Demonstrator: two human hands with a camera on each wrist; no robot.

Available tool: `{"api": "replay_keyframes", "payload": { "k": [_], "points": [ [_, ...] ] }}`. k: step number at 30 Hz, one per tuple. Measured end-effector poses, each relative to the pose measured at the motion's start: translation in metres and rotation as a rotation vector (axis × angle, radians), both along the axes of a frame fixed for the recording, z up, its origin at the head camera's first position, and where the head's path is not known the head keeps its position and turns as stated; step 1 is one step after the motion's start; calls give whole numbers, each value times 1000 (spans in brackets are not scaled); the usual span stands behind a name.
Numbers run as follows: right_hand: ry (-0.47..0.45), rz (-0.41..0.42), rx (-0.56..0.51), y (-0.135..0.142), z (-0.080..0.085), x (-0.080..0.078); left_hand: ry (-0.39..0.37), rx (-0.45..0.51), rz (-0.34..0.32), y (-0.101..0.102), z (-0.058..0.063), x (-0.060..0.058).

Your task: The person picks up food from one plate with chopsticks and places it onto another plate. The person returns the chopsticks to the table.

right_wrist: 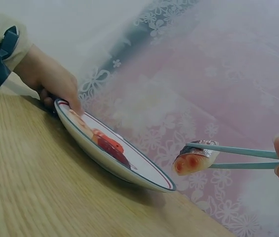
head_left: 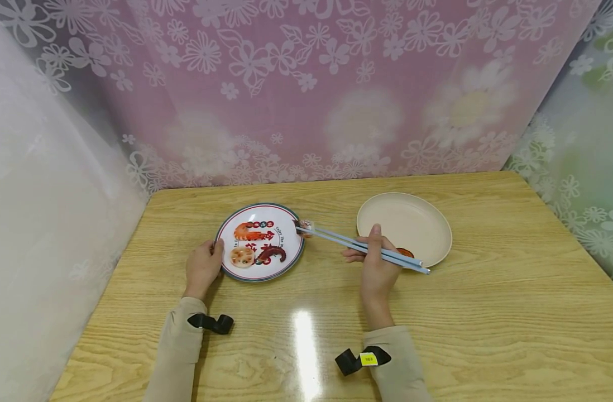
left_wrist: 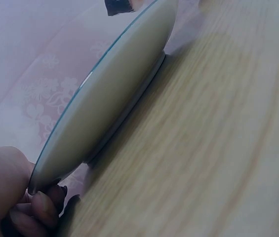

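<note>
My left hand [head_left: 202,269] grips the left rim of a white plate [head_left: 243,216] with a teal and red border, thumb on top and fingers beneath, as the left wrist view shows. On that plate lie a shrimp [head_left: 246,231], a lotus root slice [head_left: 242,257] and a dark red tentacle piece [head_left: 272,254]. My right hand [head_left: 379,273] holds a pair of pale blue chopsticks [head_left: 331,235]. Their tips pinch a piece of fish [right_wrist: 193,160] with silvery skin, up off the table at the plate's right rim.
A beige oval plate [head_left: 404,215] stands to the right, partly behind my right hand. Near its front rim lies a small orange-brown piece [head_left: 405,253], partly covered by the chopsticks. The wooden table [head_left: 266,329] ends at a flowered pink curtain [head_left: 296,111].
</note>
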State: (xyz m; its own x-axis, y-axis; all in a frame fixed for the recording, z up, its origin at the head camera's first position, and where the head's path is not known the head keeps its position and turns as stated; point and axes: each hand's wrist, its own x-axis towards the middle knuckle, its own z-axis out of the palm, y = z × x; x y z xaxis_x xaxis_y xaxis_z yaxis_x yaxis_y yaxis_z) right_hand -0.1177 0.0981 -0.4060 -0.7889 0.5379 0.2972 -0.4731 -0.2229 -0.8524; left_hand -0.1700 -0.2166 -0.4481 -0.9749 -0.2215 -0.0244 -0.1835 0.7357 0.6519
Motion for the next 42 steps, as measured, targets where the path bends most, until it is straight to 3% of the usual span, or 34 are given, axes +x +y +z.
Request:
{"api": "replay_keyframes", "payload": {
  "k": [13, 31, 42],
  "points": [
    [-16, 40, -1, -8, -3, 0, 12, -7, 5, 0, 1, 0],
    [-178, 83, -94, -18, -20, -1, 16, -11, 18, 1, 0, -1],
    [-183, 66, -128, -22, -28, -3, 15, -13, 21, 1, -3, -3]
  ]
}}
